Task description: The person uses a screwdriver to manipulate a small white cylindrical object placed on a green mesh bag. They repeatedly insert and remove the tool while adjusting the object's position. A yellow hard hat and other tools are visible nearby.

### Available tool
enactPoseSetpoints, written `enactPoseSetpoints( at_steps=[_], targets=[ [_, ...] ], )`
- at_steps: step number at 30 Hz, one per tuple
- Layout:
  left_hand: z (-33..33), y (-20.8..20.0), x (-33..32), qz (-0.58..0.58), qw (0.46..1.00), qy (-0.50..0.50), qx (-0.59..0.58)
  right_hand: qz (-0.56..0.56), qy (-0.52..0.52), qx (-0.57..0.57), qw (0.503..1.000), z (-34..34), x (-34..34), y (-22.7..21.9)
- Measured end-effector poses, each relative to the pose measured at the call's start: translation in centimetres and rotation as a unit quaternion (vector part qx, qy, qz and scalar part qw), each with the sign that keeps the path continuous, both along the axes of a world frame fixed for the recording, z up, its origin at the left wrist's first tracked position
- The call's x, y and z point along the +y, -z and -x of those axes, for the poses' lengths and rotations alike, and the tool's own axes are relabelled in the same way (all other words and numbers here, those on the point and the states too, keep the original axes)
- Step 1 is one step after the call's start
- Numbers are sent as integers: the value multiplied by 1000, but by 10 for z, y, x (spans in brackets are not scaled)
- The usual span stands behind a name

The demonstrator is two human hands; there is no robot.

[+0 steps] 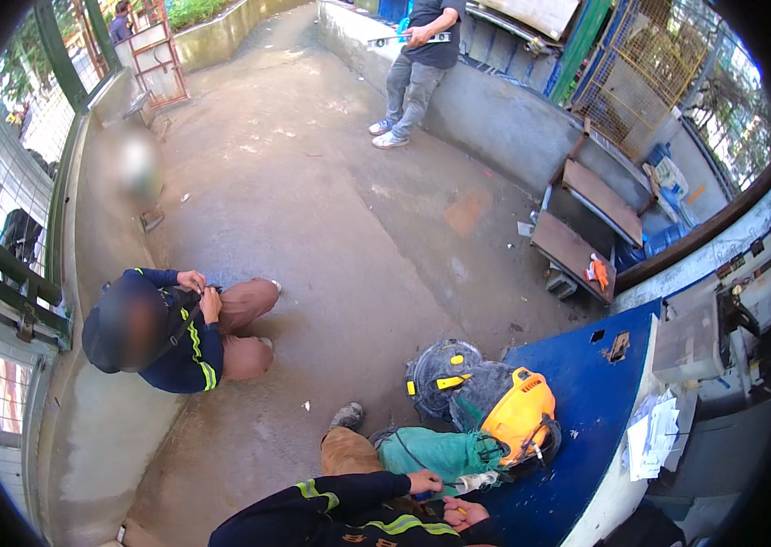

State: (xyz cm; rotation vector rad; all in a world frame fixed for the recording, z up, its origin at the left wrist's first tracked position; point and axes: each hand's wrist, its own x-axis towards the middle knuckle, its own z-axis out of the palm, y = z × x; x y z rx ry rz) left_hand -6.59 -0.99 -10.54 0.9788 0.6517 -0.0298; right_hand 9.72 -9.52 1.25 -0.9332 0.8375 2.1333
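Note:
My left hand point(424, 482) is closed, its fingertips pinched on a thin dark cord point(410, 450). Close below it to the right, my right hand point(465, 514) has its fingers curled around a small yellow thing, too small to name. Just beyond my hands lies a whitish piece point(476, 481), its kind unclear. A green cloth or sack point(440, 453) rests beside my brown-trousered leg point(349, 450). An orange hard hat point(522, 415) sits against it, touching a dusty dark bag-like thing point(445, 374) with yellow parts.
A blue panel point(577, 392) stands at my right, with papers point(652, 438) on its edge. At left a co-worker point(189, 333) squats by the low wall point(112, 438). Another person point(417, 64) stands far off holding a spirit level point(411, 39). Orange gloves point(597, 272) lie on a brown board point(572, 255).

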Motion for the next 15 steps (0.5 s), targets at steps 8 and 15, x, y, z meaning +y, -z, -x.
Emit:
enactPoseSetpoints(
  at_steps=[8, 15],
  targets=[
    [1, 55, -29, -25, 999, 16, 16, -10, -343, -198, 918, 14, 15, -2],
    [-1, 44, -14, -61, 994, 32, 82, 4, -425, -316, 848, 25, 16, 12]
  ],
)
